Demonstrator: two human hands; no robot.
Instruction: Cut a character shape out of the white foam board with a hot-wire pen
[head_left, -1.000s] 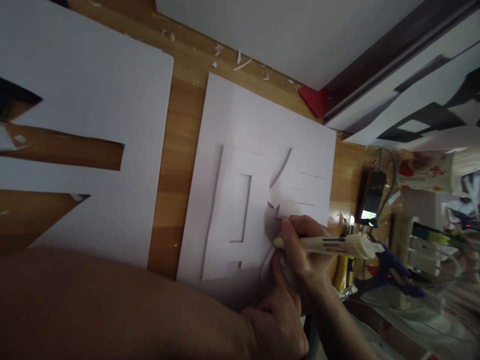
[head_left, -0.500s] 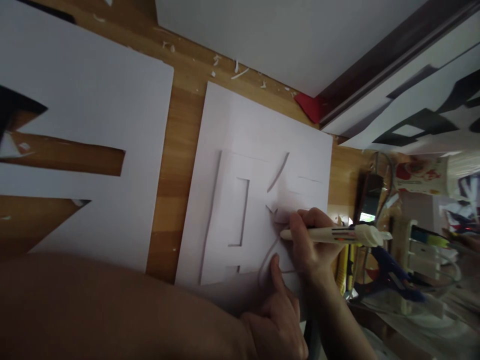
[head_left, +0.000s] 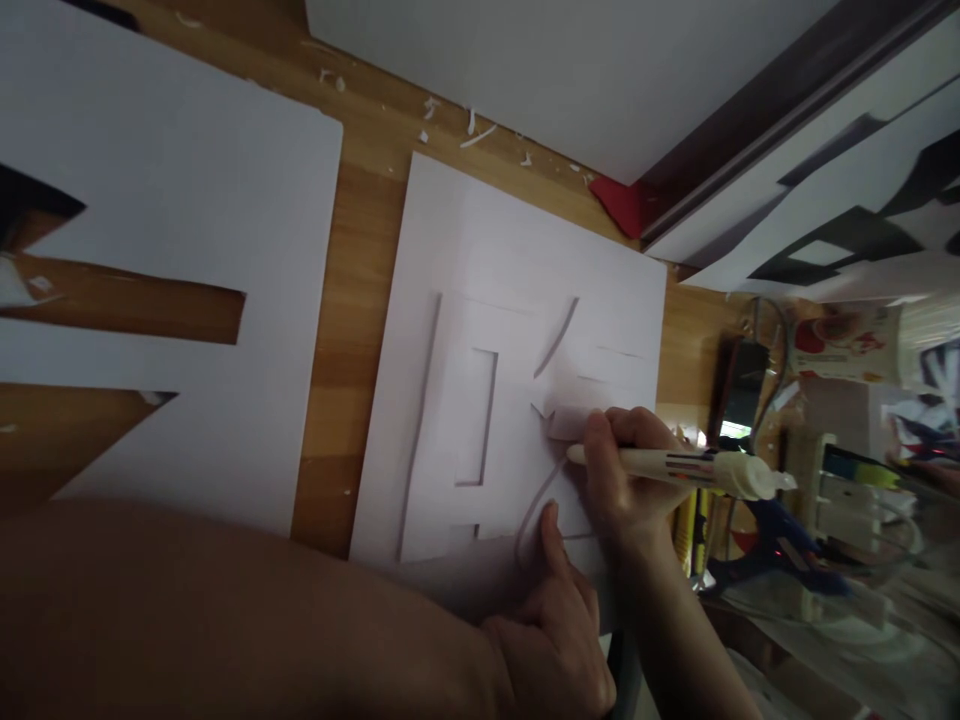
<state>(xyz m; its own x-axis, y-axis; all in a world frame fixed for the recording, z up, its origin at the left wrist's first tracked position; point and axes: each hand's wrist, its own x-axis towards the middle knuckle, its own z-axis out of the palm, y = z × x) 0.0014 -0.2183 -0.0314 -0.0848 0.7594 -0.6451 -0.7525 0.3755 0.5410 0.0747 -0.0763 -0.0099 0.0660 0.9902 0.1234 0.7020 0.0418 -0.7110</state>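
Note:
My right hand (head_left: pixel 626 475) grips a white multicolour pen (head_left: pixel 679 468), its tip down on a white cut-out shape (head_left: pixel 510 420) that lies on a white paper sheet (head_left: pixel 517 250). My left hand (head_left: pixel 559 620) presses the cut-out's lower edge with the thumb stretched onto it; the other fingers are curled and partly hidden. My left forearm (head_left: pixel 225 610) fills the lower left of the view.
A larger white sheet (head_left: pixel 187 200) with cut-out slots lies to the left on the wooden table (head_left: pixel 352 330). Paper scraps (head_left: pixel 472 125) and a red piece (head_left: pixel 619 200) lie at the back. A blue clamp (head_left: pixel 780 550), jars and stationery crowd the right side.
My right hand and the pen have shifted right and slightly up along the cut-out. My left thumb has stretched out onto the paper.

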